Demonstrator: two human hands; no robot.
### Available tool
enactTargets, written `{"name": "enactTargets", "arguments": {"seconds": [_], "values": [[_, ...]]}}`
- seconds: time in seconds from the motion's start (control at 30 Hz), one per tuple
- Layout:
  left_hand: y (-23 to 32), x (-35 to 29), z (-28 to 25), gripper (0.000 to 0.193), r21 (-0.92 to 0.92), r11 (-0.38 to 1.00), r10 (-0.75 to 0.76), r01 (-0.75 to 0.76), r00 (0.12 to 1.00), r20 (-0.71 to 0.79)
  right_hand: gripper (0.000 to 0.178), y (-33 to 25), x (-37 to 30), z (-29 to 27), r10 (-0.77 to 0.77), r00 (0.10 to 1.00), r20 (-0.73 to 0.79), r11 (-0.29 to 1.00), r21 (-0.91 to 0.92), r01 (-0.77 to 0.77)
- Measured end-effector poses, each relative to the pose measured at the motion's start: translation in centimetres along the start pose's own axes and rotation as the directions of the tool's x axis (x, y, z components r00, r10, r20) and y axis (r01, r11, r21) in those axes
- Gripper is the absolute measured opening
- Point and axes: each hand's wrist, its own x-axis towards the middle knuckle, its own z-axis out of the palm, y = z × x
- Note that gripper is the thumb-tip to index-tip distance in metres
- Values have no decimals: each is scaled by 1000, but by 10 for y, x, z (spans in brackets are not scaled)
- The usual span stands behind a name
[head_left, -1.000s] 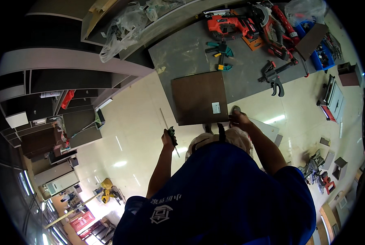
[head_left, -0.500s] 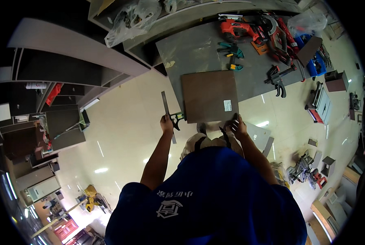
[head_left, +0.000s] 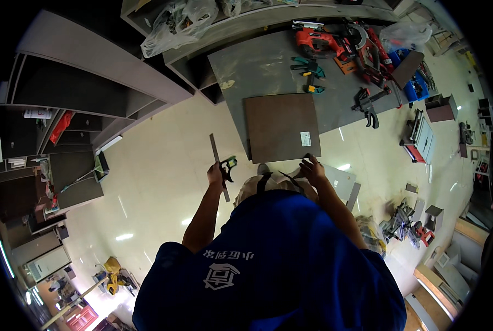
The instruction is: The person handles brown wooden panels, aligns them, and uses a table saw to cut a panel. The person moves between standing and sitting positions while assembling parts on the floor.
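Note:
My left hand [head_left: 215, 175] is closed on a combination square [head_left: 213, 148], gripping its long metal blade. The dark head with a green vial sits on the blade's right side, apart from the board. A brown square board [head_left: 281, 126] with a white label lies on the grey worktable [head_left: 268, 63], its near edge toward my body. By the board's near right corner is my right hand [head_left: 313, 170], its fingers stretched out and partly apart. Whether the fingertips touch the board's edge I cannot tell.
Green clamps [head_left: 311, 70], a black bar clamp [head_left: 367, 105], a red power tool [head_left: 321, 41] and a blue bin [head_left: 414, 85] crowd the worktable's far and right side. Dark shelving [head_left: 81, 83] stands at the left. A tool case [head_left: 419, 138] and a saw [head_left: 403, 220] sit on the right floor.
My left hand has drawn the combination square away from the board's left edge, toward the left and nearer my body. My right hand stays by the near right corner.

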Motion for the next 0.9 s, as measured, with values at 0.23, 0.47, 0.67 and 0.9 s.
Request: {"name": "enactTargets", "arguments": {"seconds": [0.23,0.47,0.67,0.9], "values": [[122,-3,29,46,-594,804,363,17,777,514,61,-9,-22,-54,-2,981,-196,996,90,20],[188,8,66,41,201,688,515,-698,664,542,51,13,-39,-111,-18,937,-349,985,154,77],[97,-46,97,47,533,552,30,-642,653,757,38,15,-78,-84,-299,888,-349,948,0,319],[55,-95,128,42,464,429,-53,-775,491,870,32,-47,-159,67,-233,920,317,941,-167,295]]}}
